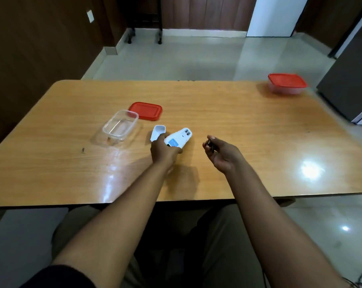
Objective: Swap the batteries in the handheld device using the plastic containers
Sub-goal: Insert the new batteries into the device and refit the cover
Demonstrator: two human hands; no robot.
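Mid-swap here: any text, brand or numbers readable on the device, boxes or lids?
Nothing is legible.
White handheld device: blue label with print, too blurred to read.
Loose red lid, open clear container, closed red-lidded container: no visible text.
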